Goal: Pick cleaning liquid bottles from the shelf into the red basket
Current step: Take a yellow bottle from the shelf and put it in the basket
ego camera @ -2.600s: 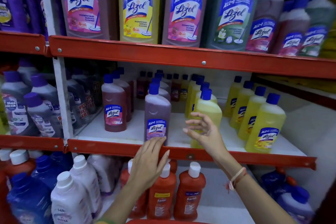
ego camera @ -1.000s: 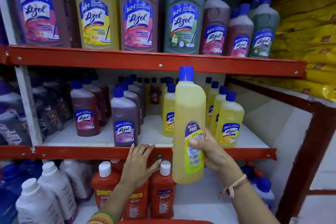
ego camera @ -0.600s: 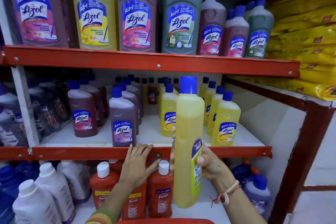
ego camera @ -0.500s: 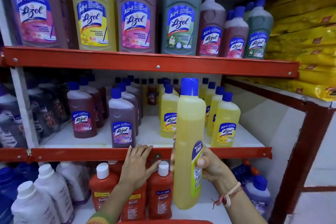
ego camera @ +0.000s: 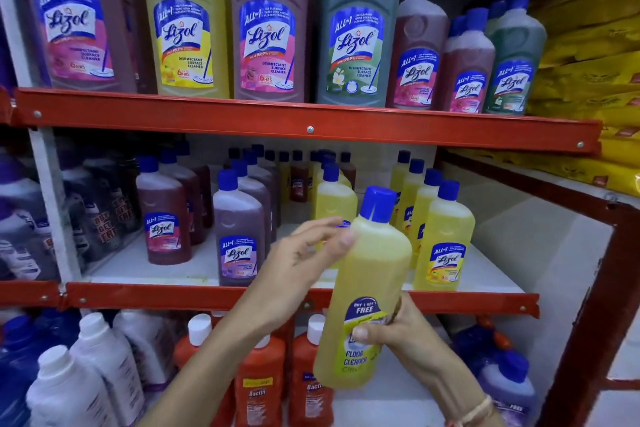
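Red shelf [ego camera: 304, 128] behind; right hand [ego camera: 398, 333] fingers wrapped round the yellow bottle [ego camera: 367, 288], left hand [ego camera: 294, 270] fingers loosely spread, seemingly touching its shoulder; next, lower it basketward

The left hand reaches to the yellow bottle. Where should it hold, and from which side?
Judging by its pose, the shoulder below the blue cap: the yellow bottle narrows there, and the right hand covers its lower body. The left hand should come from the left.
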Demonstrator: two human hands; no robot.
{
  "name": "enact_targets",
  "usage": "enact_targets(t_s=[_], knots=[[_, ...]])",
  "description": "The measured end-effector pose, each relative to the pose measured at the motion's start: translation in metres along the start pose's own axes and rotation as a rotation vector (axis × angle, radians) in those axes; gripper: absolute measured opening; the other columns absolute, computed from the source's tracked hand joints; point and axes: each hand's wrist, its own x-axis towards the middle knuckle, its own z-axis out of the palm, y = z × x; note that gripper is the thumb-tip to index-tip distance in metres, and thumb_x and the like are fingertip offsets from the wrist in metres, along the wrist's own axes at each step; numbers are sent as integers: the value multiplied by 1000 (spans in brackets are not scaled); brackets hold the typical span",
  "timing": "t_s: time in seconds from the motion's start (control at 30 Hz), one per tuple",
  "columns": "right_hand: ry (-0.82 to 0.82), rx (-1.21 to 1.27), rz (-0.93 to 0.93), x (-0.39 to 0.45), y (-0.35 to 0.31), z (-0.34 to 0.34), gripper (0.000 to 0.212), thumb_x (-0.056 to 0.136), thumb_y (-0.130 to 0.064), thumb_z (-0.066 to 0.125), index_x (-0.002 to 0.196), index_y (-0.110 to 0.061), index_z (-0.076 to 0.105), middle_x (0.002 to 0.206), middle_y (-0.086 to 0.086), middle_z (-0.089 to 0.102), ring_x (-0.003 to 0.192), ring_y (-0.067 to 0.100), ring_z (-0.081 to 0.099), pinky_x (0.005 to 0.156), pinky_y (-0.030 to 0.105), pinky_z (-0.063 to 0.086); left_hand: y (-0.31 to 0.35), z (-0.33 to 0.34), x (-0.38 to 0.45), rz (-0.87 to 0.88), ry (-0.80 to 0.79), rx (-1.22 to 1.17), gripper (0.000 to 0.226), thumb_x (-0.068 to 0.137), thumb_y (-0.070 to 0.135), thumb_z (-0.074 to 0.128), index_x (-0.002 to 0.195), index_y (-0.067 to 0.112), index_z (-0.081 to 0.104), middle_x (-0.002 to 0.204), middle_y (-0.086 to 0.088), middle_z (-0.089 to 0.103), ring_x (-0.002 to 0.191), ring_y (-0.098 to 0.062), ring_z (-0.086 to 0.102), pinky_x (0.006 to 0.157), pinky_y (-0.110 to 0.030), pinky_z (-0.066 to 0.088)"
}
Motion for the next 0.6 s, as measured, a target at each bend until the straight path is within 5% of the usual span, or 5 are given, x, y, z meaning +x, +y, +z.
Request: enact_targets(t_s=[0.1, 0.17, 0.23, 0.37, 0.6], knots=[[24, -57, 11, 2, 4, -2, 38, 53, -8, 87, 90, -9, 76, 86, 9, 79, 80, 20, 73, 70, 28, 58, 0, 10, 3, 18, 51, 58, 39, 64, 47, 81, 99, 35, 71, 116, 14, 67, 108, 2, 60, 90, -26, 51], [49, -107, 12, 2, 7, -3, 40, 56, -4, 88, 93, -7, 75, 89, 13, 79, 84, 22, 73, 72, 29, 58, -7, 14, 3, 1, 97, 47, 40, 58, 36, 89, 94, 29, 73, 103, 10, 74, 99, 0, 65, 82, -22, 53], [68, -153, 26, -1, 15, -5, 41, 58, 2, 88, 96, -5, 74, 94, 18, 78, 87, 23, 73, 75, 32, 60, -19, 19, 1, -26, 117, 16, 41, 54, 28, 91, 90, 21, 74, 93, 7, 77, 91, -5, 70, 74, -18, 54], [59, -167, 128, -17, 43, -6, 44, 64, 8, 84, 104, -5, 71, 95, 10, 78, 90, 21, 74, 75, 28, 59, -48, 30, -16, -140, 129, -50, 42, 52, 13, 93, 90, 12, 75, 87, -5, 79, 85, -19, 73, 74, -33, 61], [16, -220, 341, -58, 94, -11, 63, 68, 5, 83, 124, -7, 58, 113, 8, 74, 101, 18, 70, 86, 33, 60, -101, 57, -70, -317, 166, -125, 47, 48, 6, 93, 92, 12, 75, 88, -3, 77, 77, -12, 70, 70, -28, 60]])
